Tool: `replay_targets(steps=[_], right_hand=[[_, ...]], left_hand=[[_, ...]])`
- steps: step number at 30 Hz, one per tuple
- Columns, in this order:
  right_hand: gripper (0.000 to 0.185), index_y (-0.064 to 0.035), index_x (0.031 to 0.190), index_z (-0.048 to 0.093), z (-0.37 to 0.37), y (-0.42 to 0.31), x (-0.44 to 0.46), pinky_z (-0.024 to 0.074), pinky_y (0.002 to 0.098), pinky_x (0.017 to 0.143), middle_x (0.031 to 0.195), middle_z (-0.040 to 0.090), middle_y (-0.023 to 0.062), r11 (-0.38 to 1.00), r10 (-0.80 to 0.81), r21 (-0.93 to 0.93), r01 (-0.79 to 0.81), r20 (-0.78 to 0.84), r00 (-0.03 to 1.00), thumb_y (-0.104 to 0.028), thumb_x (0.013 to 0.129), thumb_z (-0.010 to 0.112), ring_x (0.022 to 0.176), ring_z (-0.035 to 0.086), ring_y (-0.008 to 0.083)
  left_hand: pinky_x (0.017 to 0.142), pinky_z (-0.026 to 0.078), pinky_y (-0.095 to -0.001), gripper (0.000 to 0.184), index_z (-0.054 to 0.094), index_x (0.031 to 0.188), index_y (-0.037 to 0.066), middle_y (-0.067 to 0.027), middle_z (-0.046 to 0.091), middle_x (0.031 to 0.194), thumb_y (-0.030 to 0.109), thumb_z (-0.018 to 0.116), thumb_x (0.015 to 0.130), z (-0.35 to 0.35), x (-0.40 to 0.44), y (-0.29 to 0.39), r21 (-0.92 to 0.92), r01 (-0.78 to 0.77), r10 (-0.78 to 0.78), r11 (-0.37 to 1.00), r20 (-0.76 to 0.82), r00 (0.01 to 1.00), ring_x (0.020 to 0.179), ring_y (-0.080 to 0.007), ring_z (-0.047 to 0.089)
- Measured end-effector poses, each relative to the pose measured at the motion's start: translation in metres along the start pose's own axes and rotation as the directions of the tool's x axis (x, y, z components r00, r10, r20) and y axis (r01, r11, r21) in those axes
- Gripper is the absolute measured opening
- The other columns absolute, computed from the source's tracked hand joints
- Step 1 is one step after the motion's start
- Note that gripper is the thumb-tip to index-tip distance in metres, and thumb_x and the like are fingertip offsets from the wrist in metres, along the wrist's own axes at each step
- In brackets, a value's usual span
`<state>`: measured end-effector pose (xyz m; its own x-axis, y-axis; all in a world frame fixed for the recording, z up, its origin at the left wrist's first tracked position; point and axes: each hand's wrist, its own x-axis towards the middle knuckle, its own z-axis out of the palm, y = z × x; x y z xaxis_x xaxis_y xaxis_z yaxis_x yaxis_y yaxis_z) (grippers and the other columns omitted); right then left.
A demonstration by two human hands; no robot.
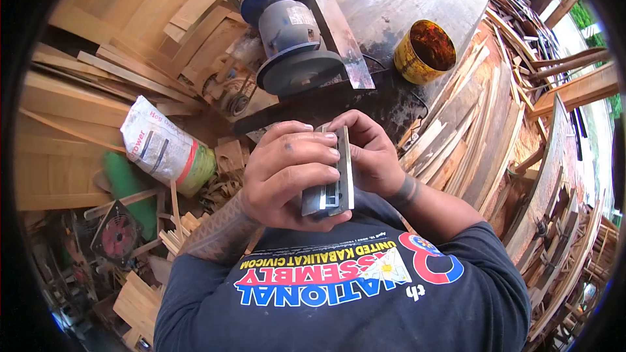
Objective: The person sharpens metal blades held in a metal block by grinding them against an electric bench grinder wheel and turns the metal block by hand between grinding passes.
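In the head view, my left hand [290, 166] is wrapped around a small grey metal block [319, 201] in front of my chest. The block has a slot in its near end, and a flat, bright-edged metal strip [348, 169] runs along its right side. My right hand [370, 150] is closed at the far end of the strip, thumb against its right side and fingers curled behind. My fingers cover much of the block, so its exact kind is unclear. Beyond my hands stands a bench grinder [287, 25] with a grey wheel [300, 72] facing me.
A stained yellow can [424, 52] stands on the bench [378, 0] right of the grinder. A long metal sheet [340, 32] leans beside the wheels. Wood strips [456, 124] are piled at right. A printed sack [166, 146] and a fan [117, 234] are at left.
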<state>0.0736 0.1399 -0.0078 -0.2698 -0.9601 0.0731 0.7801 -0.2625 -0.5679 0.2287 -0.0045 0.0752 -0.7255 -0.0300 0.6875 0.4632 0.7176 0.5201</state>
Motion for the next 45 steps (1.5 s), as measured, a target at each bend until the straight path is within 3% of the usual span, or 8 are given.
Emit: replay_targets(steps=[4,11,17,25,30,38,43,45], right_hand=[[0.029,-0.0029,0.127,0.064,-0.008,-0.020,0.009,0.0604,0.0327,0.095,0.124,0.072,0.0073,0.989,-0.001,-0.147,0.000,-0.007,1.000,-0.007,0.103,0.078,0.112,0.071,0.0139],[0.029,-0.0025,0.127,0.065,-0.029,-0.033,0.015,0.0597,0.0337,0.098,0.122,0.074,0.0081,0.998,0.032,-0.053,-0.031,0.024,0.999,-0.008,0.102,0.079,0.111,0.072,0.0143],[0.035,-0.0031,0.129,0.061,-0.028,-0.047,0.014,0.0580,0.0377,0.104,0.136,0.067,0.0188,0.989,-0.006,-0.145,0.021,0.107,0.994,-0.016,0.102,0.081,0.120,0.070,0.0221],[0.026,0.0019,0.127,0.066,-0.013,-0.044,0.010,0.0566,0.0361,0.106,0.134,0.070,0.0149,0.962,-0.089,-0.239,0.129,0.172,0.981,-0.004,0.103,0.075,0.123,0.069,0.0192],[0.022,0.0023,0.126,0.067,-0.004,-0.038,0.012,0.0542,0.0379,0.107,0.132,0.070,0.0159,0.960,-0.067,-0.245,0.139,0.283,0.957,-0.004,0.106,0.072,0.123,0.068,0.0205],[0.022,0.0023,0.126,0.068,0.003,-0.030,0.017,0.0541,0.0373,0.107,0.131,0.070,0.0150,0.947,-0.054,-0.287,0.141,0.291,0.955,-0.003,0.105,0.071,0.123,0.068,0.0199],[0.022,0.0021,0.124,0.068,0.006,-0.030,0.021,0.0542,0.0369,0.106,0.128,0.072,0.0137,0.940,-0.015,-0.322,0.113,0.293,0.956,-0.006,0.104,0.074,0.120,0.068,0.0187],[0.022,0.0020,0.123,0.068,0.005,-0.029,0.023,0.0543,0.0368,0.106,0.126,0.072,0.0133,0.929,0.006,-0.354,0.105,0.298,0.955,-0.007,0.104,0.075,0.119,0.068,0.0183]], left_hand=[[0.109,0.054,-0.0570,0.058,0.073,0.119,0.013,-0.0147,0.075,0.122,0.032,0.103,0.074,0.010,0.011,-0.001,0.006,-0.007,0.007,1.000,-0.019,1.000,0.121,-0.0374,0.076],[0.102,0.058,-0.0519,0.050,0.080,0.119,0.021,-0.0102,0.074,0.122,0.024,0.103,0.073,0.023,0.017,-0.002,0.044,-0.020,0.024,0.999,-0.097,0.995,0.116,-0.0348,0.077],[0.100,0.058,-0.0507,0.049,0.081,0.118,0.023,-0.0044,0.069,0.117,0.029,0.102,0.074,0.033,0.015,0.002,0.092,-0.050,0.070,0.995,-0.232,0.970,0.114,-0.0304,0.074],[0.104,0.056,-0.0521,0.037,0.079,0.116,0.026,-0.0054,0.071,0.119,0.024,0.091,0.081,0.021,0.015,-0.001,0.041,-0.111,0.114,0.993,-0.080,0.990,0.121,-0.0339,0.073],[0.102,0.052,-0.0561,0.033,0.077,0.119,0.022,-0.0104,0.069,0.125,0.048,0.064,0.102,0.004,0.011,-0.004,0.083,-0.129,0.120,0.988,0.106,0.987,0.123,-0.0364,0.074],[0.101,0.050,-0.0534,0.032,0.078,0.119,0.023,-0.0092,0.069,0.123,0.043,0.068,0.097,0.001,0.003,0.002,0.179,-0.129,0.128,0.975,0.019,0.992,0.120,-0.0334,0.075],[0.105,0.045,-0.0543,0.033,0.079,0.117,0.021,-0.0112,0.073,0.134,0.042,0.072,0.092,-0.010,0.014,0.012,0.204,-0.089,0.055,0.975,0.165,0.985,0.124,-0.0318,0.073],[0.114,0.038,-0.0546,0.042,0.078,0.116,0.023,-0.0104,0.076,0.134,0.055,0.078,0.090,-0.012,0.013,0.008,0.203,-0.089,0.040,0.975,0.235,0.971,0.125,-0.0306,0.073]])
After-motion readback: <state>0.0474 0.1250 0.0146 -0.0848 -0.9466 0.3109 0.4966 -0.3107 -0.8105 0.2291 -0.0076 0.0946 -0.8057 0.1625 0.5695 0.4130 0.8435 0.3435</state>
